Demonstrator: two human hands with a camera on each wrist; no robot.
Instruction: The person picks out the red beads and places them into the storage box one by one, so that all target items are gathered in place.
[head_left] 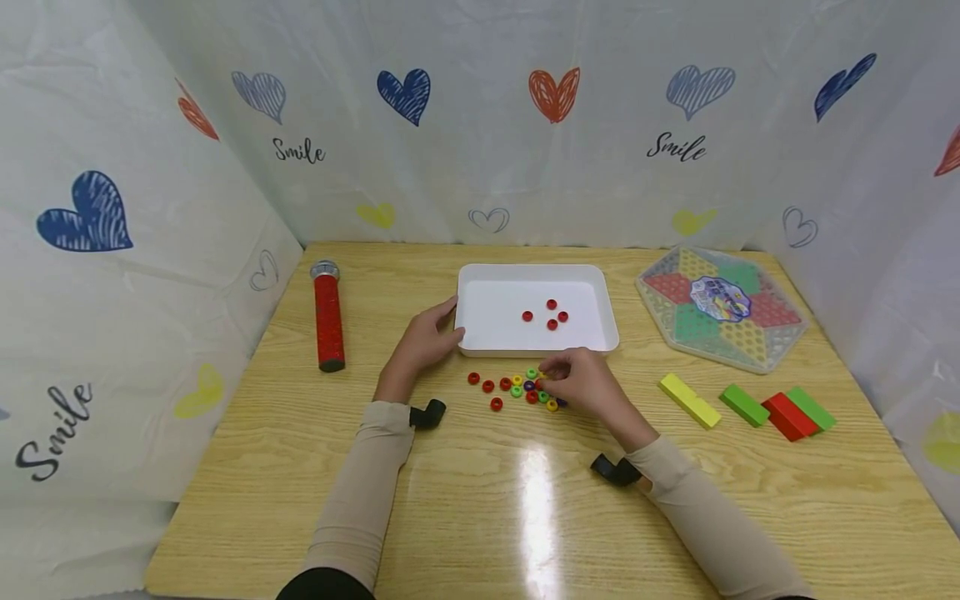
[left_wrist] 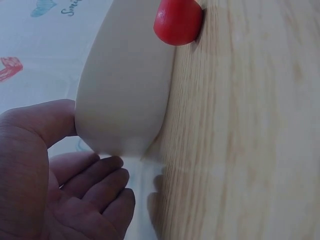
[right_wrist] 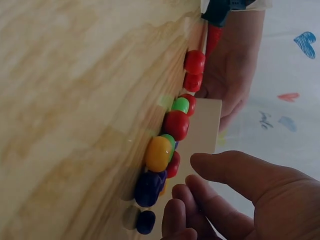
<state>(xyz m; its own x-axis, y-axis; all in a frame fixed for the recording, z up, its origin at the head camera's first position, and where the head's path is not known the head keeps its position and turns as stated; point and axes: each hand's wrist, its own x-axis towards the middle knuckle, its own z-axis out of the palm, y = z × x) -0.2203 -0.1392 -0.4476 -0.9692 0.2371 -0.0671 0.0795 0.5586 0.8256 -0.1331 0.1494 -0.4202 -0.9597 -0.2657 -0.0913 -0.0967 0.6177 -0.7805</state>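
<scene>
The left hand (head_left: pixel 429 337) is gripping the left end of the white tray (head_left: pixel 487 312), thumb at its near corner. The right hand (head_left: pixel 585 382) is hovering at the loose beads (right_wrist: pixel 176 125), thumb and bent fingertips standing slightly apart. These are lying just before the tray; red beads (head_left: pixel 552 325) are sitting inside.

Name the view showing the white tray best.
Head view: the white tray shows nearly whole, inside included. The left wrist view shows only outer wall; the right wrist view, only part, behind beads.
</scene>
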